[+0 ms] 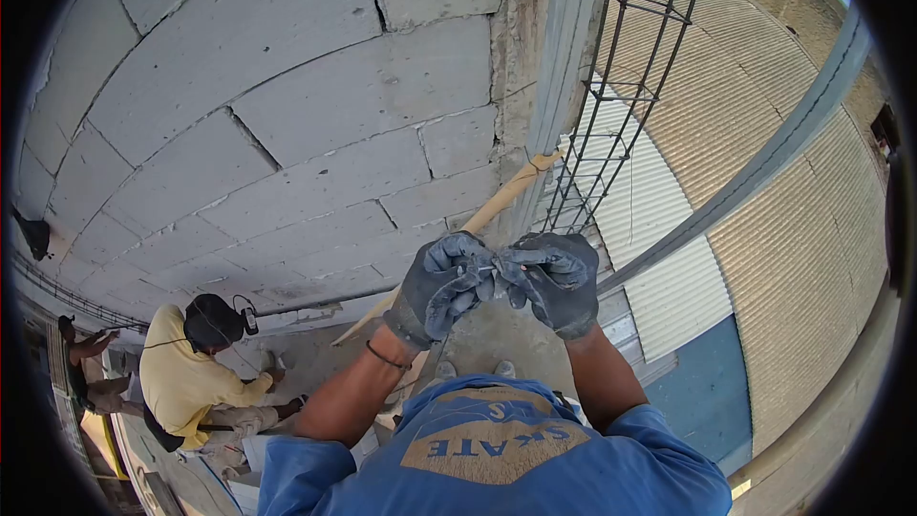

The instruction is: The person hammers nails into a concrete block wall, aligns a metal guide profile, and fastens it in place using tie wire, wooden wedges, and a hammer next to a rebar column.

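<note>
Both of my hands wear dark grey work gloves coated with dust. My left hand (441, 289) is closed, its fingertips pinched near the middle of the view. Close against it, my right hand (556, 284) is closed in a similar pinch. A small, thin, light-coloured thing seems to lie between the fingertips, too small and hidden to name. Just beyond the hands a wooden pole (506, 193) leans at a slant by the block wall (334, 182). A tall rebar cage (611, 124) rises beyond my right hand.
At lower left, a person (186, 373) in a yellow top crouches by the wall, with another person (86, 363) farther left. A grey metal post (565, 48) stands at the wall's end. A curved-looking grey beam (745, 196) crosses before corrugated roofs (793, 258) on the right.
</note>
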`<action>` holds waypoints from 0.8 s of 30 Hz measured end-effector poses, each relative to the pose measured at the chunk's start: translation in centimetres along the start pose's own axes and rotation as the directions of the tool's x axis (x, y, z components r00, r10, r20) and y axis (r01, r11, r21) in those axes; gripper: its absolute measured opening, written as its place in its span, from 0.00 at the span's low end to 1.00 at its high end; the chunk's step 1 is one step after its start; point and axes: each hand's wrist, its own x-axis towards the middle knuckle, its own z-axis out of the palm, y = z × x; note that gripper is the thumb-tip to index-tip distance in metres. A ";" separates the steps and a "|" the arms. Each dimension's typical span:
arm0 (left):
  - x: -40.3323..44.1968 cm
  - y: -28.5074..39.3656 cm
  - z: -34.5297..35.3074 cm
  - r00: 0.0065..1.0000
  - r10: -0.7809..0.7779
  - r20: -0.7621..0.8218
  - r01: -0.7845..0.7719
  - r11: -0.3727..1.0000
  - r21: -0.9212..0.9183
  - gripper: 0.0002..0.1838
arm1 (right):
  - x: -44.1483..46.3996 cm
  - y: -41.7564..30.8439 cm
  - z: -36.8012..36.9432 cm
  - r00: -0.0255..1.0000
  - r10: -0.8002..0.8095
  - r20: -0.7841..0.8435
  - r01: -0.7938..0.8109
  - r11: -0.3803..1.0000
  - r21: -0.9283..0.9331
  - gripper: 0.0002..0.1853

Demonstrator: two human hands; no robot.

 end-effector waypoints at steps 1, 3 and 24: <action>-0.3 -1.0 0.3 0.995 -0.019 -0.103 0.004 0.991 -0.137 0.05 | 0.5 0.4 0.0 1.000 -0.007 0.001 0.007 1.000 -0.003 0.06; -0.8 -1.9 1.5 0.987 -0.025 -0.159 0.004 0.991 -0.131 0.05 | 0.9 1.5 0.3 0.879 -0.466 0.102 0.424 0.666 -0.614 0.13; -3.8 0.3 0.7 0.886 0.426 0.183 -0.265 0.142 0.954 0.06 | -2.6 0.8 0.2 0.771 0.618 0.157 -0.634 0.769 0.086 0.14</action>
